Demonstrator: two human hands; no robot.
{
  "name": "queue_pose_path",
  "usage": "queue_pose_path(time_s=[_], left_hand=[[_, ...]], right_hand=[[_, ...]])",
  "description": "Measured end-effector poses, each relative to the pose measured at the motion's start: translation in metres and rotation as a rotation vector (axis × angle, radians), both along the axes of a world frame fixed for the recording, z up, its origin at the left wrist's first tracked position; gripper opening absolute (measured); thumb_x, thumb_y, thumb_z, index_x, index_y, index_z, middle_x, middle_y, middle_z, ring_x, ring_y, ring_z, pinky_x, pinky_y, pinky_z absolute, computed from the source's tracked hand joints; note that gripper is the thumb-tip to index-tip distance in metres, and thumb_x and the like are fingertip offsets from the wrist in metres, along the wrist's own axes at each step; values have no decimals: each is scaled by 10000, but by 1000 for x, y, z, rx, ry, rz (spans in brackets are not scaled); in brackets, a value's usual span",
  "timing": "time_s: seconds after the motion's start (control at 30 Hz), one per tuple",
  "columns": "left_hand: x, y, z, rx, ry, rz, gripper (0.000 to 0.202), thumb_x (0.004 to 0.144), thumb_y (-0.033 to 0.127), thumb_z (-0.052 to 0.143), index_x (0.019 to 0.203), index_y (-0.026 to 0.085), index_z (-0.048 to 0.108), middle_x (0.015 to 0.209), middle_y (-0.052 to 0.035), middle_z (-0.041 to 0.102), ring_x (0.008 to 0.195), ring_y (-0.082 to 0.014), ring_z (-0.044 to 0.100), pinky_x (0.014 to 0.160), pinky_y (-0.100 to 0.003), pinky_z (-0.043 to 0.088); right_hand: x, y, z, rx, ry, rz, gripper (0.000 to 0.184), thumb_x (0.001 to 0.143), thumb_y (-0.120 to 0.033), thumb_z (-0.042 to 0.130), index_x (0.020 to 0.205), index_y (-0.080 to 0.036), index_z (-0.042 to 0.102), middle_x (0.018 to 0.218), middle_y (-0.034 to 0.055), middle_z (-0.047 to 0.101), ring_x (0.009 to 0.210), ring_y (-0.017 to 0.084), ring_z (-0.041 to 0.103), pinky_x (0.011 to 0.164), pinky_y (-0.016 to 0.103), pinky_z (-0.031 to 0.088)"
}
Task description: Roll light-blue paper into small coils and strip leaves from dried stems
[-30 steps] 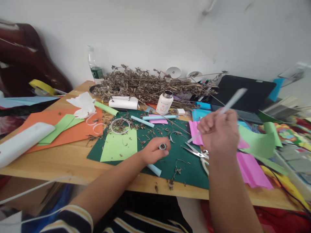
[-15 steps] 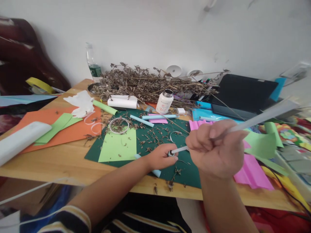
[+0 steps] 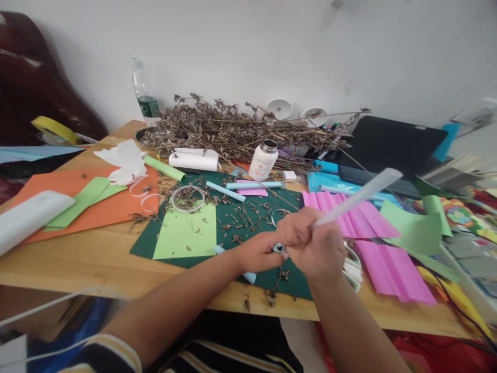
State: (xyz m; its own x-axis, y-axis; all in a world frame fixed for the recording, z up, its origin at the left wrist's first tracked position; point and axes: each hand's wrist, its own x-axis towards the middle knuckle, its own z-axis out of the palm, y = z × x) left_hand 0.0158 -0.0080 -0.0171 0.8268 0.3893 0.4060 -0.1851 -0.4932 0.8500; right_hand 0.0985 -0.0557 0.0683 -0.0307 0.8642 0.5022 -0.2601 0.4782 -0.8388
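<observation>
My left hand (image 3: 260, 252) is closed around a rolled blue paper tube (image 3: 278, 248), whose round end shows at the fingers. My right hand (image 3: 314, 243) grips a translucent white rod (image 3: 359, 197) and sits right against the left. The rod slants up to the right out of the fist; its lower end is hidden behind the fingers. Beneath both hands lies a dark green mat (image 3: 229, 223) strewn with dry leaf bits, with a light green paper sheet (image 3: 186, 233) on it. Another blue tube (image 3: 248, 277) lies partly under my left forearm.
Behind the mat stand an uncapped white bottle (image 3: 264, 159) and a heap of dried stems (image 3: 233, 127). White-handled scissors (image 3: 352, 267) and pink crepe paper (image 3: 394, 272) lie to the right. Orange paper (image 3: 93, 217) and a white glue gun-like long piece (image 3: 34, 220) are at left.
My right hand has come down and left towards my left hand, bringing the rod along. Less rod shows between the hands. My left hand stays on the blue tube.
</observation>
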Motion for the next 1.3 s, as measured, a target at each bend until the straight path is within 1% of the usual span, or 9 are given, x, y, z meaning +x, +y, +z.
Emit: queue_pose_path(time_s=[0.13,0.3,0.5,0.57,0.67,0.8,0.97,1.17,1.3], left_hand=[[0,0,0,-6,49,9,170,652,133,414,795,111,502,780,-45,554,756,-163,501,717,-263,402],[0,0,3,-41,-28,-13,199,629,80,409,784,138,520,852,-41,588,827,-180,523,746,-274,412],[0,0,6,-49,-43,2,113,669,131,427,710,128,533,787,-57,597,815,-184,533,740,-276,427],[0,0,5,-37,-38,5,113,686,146,420,688,125,530,756,-56,593,794,-181,535,725,-276,433],[1,0,4,-23,-24,16,115,695,152,421,701,120,532,768,-55,590,796,-178,533,726,-280,436],[1,-1,5,-36,-2,29,110,693,145,431,730,122,532,799,-54,590,825,-181,529,735,-283,436],[2,0,7,-54,-6,46,106,688,165,447,740,127,532,831,-64,586,839,-193,522,727,-291,434],[4,-1,6,-90,-26,8,91,672,136,435,644,144,521,716,-37,584,755,-182,536,682,-281,437],[4,0,10,-135,-16,29,93,656,123,457,679,157,541,744,-29,591,793,-192,529,712,-292,429]], right_hand=[[1,1,-7,-8,34,-7,376,763,-462,416,524,-176,362,458,-61,237,399,62,249,401,219,172],[1,0,-11,1,26,25,350,770,-440,417,542,-179,372,471,-58,252,407,63,242,407,218,174],[-1,-2,-20,6,3,38,325,772,-425,423,560,-182,391,476,-53,265,424,73,264,414,225,182],[-1,-1,-22,1,11,55,321,774,-420,423,561,-181,394,478,-53,269,424,72,263,412,225,183],[0,-1,-24,-3,31,74,315,780,-416,416,569,-181,404,479,-53,271,421,71,261,409,223,184],[2,-1,-27,7,-2,47,319,783,-417,410,567,-183,399,483,-51,277,431,76,275,419,226,195],[5,0,-30,7,-106,4,313,774,-433,417,584,-183,411,502,-44,307,456,84,305,439,236,213],[8,-2,-28,-2,-37,-5,301,776,-420,419,583,-190,403,480,-58,281,423,77,280,415,226,215],[8,-2,-30,-16,-104,-59,323,767,-453,412,575,-193,396,483,-52,301,434,85,308,429,234,242]])
